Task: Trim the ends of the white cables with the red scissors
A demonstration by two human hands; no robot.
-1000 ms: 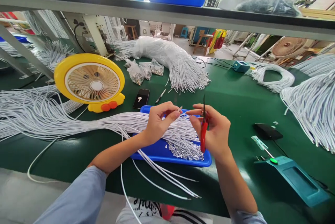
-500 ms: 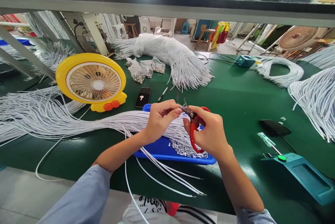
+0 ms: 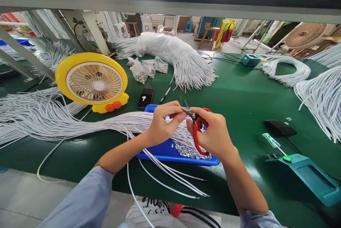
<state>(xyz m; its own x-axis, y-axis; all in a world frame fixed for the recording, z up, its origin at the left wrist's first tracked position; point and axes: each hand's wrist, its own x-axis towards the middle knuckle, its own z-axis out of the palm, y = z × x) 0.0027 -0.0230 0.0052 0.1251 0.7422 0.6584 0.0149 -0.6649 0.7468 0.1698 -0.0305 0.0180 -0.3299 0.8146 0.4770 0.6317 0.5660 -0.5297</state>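
Observation:
My right hand (image 3: 213, 132) is wrapped round the red-handled scissors (image 3: 196, 133). Their dark blades stand slightly apart, pointing at the fingertips of my left hand (image 3: 165, 121). Thumb and forefinger of that hand are pinched together; what lies between them is too small to make out. Beneath both hands runs a thick bundle of white cables (image 3: 128, 119), spread across a blue tray (image 3: 160, 157). Small silvery metal pieces (image 3: 190, 150) lie in the tray below the scissors. Several loose cable ends (image 3: 183, 183) hang over the tray's front edge.
A yellow fan (image 3: 92, 82) stands at left, near a phone (image 3: 145, 97) and a pen (image 3: 165, 94). Behind are small bags of parts (image 3: 140, 71) and a plastic-wrapped cable bundle (image 3: 165, 48). To the right sits a teal device (image 3: 309, 176). A shelf (image 3: 170, 4) crosses above.
The scissors' blade tips have shifted slightly left, closer over my left fingertips. Both hands otherwise keep nearly the same place and hold.

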